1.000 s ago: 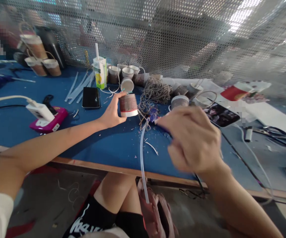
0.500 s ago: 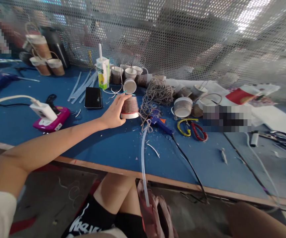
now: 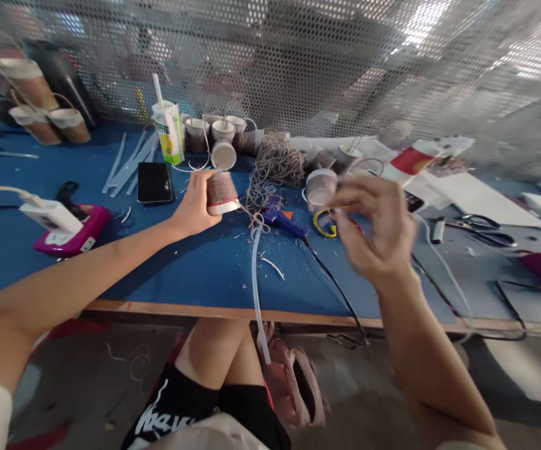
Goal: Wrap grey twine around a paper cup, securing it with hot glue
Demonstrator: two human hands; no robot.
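left hand point(image 3: 192, 203) grips a cord-wrapped cup point(image 3: 221, 189), its fingers along the upper left side and the thumb by the lower edge. the cup is tilted, with the white end lowest, out in front of the person and left of a blue glue gun point(image 3: 286, 221). the left arm reaches in from the lower left, long and nearly straight, the palm turned toward the cup.

right hand point(image 3: 378, 219) is raised on a bent elbow, the forearm slanting up from the lower right. its fingers are curled and the thumb points toward them; it is blurred, so i cannot tell whether anything is pinched there. just beyond its thumb is a yellow handle point(image 3: 325, 226), partly hidden by the hand.

between the hands, a clear stick point(image 3: 256, 281) runs from near the glue gun past the table's front edge. farther back lie a tangle of cord point(image 3: 277, 161) and a pale cup point(image 3: 321, 186). a dark phone point(image 3: 154, 182) lies left of the gripped cup, with a drink carton point(image 3: 169, 134) behind it.
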